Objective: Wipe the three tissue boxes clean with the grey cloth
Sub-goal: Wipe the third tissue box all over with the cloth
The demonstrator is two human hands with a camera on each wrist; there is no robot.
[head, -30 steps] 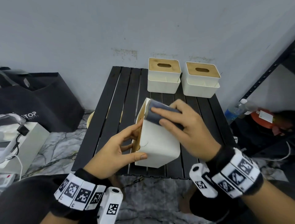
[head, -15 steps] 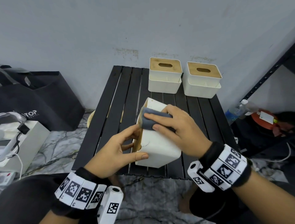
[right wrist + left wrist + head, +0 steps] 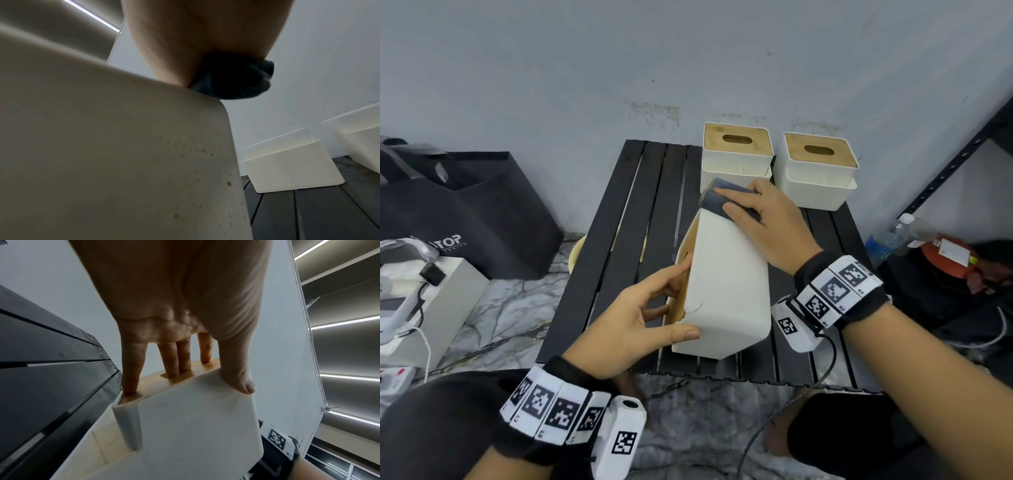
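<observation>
A white tissue box with a wooden lid [image 3: 726, 284] lies tipped on its side over the black slatted table [image 3: 626, 240]. My left hand [image 3: 647, 315] grips its near end, thumb on the white side [image 3: 195, 426] and fingers [image 3: 174, 363] on the lid. My right hand [image 3: 767, 222] holds the grey cloth [image 3: 714, 200] against the box's far top edge, fingers laid over it. In the right wrist view the cloth [image 3: 232, 81] bulges past that box's corner [image 3: 102, 146]. Two more tissue boxes [image 3: 736, 154] [image 3: 820, 171] stand upright at the table's back.
A dark bag [image 3: 465, 212] and a white device with cables [image 3: 421, 301] sit on the floor to the left. A black metal rack [image 3: 962, 147], a water bottle [image 3: 890, 236] and a red object [image 3: 948, 257] are on the right. A wall rises behind the table.
My right hand slid the cloth across the box's upper side toward its left edge, then out to the far end. The left hand kept its grip.
</observation>
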